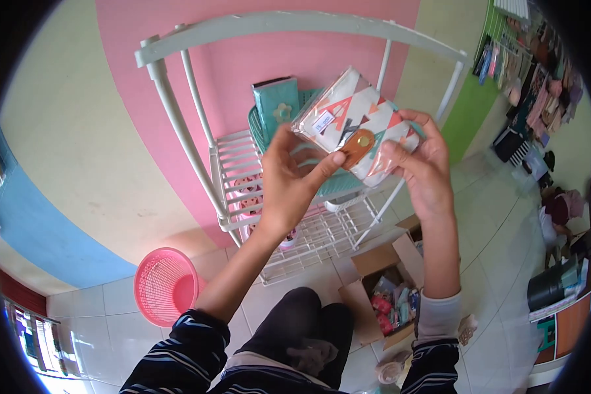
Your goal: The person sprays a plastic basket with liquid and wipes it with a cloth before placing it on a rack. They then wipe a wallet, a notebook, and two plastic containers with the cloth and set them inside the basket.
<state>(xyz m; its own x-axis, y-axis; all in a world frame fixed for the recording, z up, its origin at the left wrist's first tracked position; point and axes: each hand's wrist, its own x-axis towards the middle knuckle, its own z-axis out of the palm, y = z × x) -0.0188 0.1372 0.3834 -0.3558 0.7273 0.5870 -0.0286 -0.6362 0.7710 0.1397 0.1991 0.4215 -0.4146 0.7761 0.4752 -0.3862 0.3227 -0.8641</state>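
Note:
A wallet (361, 105) with a white, coral and teal triangle pattern is in clear plastic wrap, held up in front of the rack. It has a brown snap tab (356, 148) and a small price sticker (322, 122). My left hand (285, 174) grips its lower left side, thumb by the tab. On the right edge, my right hand (428, 167) pinches it between thumb and fingers. Behind the wallet, a teal wallet (276, 102) with a flower stands in a teal basket (259, 134) on the rack, partly hidden.
A white rack (184, 118) stands against the pink wall. On the floor are a pink basket (167, 285) at left and an open cardboard box (356, 297) of small goods at right. Hanging goods (538, 98) line the far right wall.

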